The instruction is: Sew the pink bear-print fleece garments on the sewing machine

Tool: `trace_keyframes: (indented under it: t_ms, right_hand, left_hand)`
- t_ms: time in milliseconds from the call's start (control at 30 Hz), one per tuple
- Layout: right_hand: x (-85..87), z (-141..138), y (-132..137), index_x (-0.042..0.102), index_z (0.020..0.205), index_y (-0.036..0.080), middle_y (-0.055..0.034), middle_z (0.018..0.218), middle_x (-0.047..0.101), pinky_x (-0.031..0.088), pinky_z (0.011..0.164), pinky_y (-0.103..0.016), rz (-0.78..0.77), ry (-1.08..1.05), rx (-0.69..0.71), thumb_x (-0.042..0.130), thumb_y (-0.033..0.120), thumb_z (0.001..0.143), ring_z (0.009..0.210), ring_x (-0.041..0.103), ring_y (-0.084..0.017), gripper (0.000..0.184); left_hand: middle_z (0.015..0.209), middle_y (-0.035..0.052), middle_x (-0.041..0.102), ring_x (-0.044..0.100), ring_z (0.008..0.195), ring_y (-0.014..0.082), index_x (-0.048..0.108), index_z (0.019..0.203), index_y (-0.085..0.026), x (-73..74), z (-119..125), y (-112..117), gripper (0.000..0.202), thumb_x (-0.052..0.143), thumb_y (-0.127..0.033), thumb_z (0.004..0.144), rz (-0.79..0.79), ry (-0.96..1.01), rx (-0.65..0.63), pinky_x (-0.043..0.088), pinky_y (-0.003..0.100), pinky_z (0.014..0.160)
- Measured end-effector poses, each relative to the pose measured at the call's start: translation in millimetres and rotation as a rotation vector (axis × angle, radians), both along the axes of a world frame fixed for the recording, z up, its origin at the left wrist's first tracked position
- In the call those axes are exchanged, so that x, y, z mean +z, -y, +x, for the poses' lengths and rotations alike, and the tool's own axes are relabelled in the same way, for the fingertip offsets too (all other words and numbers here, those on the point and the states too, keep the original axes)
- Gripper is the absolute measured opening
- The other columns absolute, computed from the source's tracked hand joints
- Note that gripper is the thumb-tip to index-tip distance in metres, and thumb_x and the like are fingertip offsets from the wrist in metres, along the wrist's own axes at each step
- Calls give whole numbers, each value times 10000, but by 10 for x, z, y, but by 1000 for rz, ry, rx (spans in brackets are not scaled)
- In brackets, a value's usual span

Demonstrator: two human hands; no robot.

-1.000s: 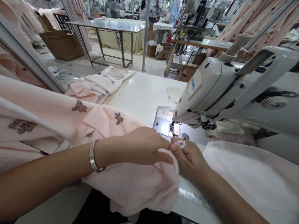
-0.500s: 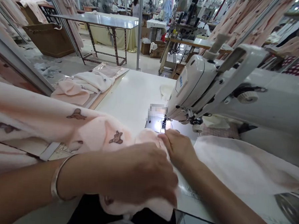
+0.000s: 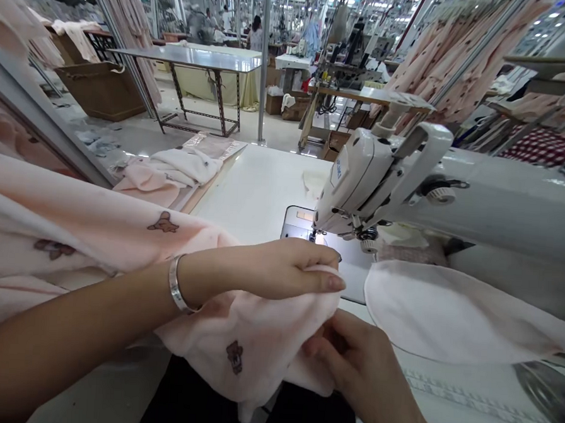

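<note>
Soft pink fabric printed with brown bears hangs between my hands, over the front edge of the sewing table. My left hand, with a silver bangle at the wrist, pinches its upper edge between thumb and fingers. Lower and to the right, my right hand grips the same fabric along its side; some of its fingertips are hidden in the folds. Just beyond my left hand is the lit needle area of a white sewing machine. A white fabric panel lies to the right of my hands.
More bear-print fabric drapes in from the left. Folded pieces lie at the table's left edge. Behind stand a metal-topped table, a brown bin and a metal pole. Pink garments hang at the right.
My left hand has risen towards the needle area, lifting the fabric edge. My right hand has come back from the needle, down towards me, and now holds the fabric below my left.
</note>
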State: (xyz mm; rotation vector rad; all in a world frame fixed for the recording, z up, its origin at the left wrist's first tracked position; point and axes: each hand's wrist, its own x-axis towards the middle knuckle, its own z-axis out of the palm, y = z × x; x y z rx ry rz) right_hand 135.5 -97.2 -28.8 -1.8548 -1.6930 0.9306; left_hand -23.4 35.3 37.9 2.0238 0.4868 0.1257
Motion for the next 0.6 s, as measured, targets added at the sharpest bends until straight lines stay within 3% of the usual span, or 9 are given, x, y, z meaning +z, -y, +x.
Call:
trace_keyframes:
  t_ms: [167,300,333,433,500,600]
  right_hand:
    - [-112,-87,-32,559,677,198,-6,697,529,404,563,-242,160,-303,10,583,461,812,674,516,-147,297]
    - [-129,-132,94,583,857,215,15,668,516,434,550,-231,49,-457,-16,565,394,831,624,517,-133,182]
    - [-106,-165,120,561,970,229,21,685,532,450,557,-232,0,-512,-34,560,372,827,627,530,-134,202]
    - [18,-252,169,377,1235,279,-10,920,600,507,646,-263,-98,-667,-42,562,254,764,770,598,-153,507]
    - [110,-263,186,316,1299,294,-38,1064,588,516,708,-279,-107,-600,22,553,157,688,848,607,-159,669]
    - [212,-209,197,271,1362,278,-60,1089,593,512,722,-285,-53,-294,125,519,92,642,854,613,-171,784]
  left_hand:
    - [727,-44,466,448,699,91,473,793,-175,61,-196,-5,227,480,-377,897,42,-20,42,342,187,606]
    - [776,-34,543,505,761,104,544,836,-169,76,-307,-24,165,540,-331,867,102,-41,29,360,191,646]
    - [809,-29,569,522,790,110,561,855,-171,86,-315,-17,143,543,-313,865,110,-56,16,372,195,666]
    - [851,-31,616,553,815,112,599,879,-189,134,-302,57,118,528,-283,871,168,-91,8,390,203,684]
    - [842,-39,637,564,801,111,616,870,-199,167,-278,140,107,520,-245,870,262,-93,62,395,210,685]
    - [866,-33,660,580,824,122,633,857,-193,193,-245,265,105,535,-162,839,419,-47,162,410,229,729]
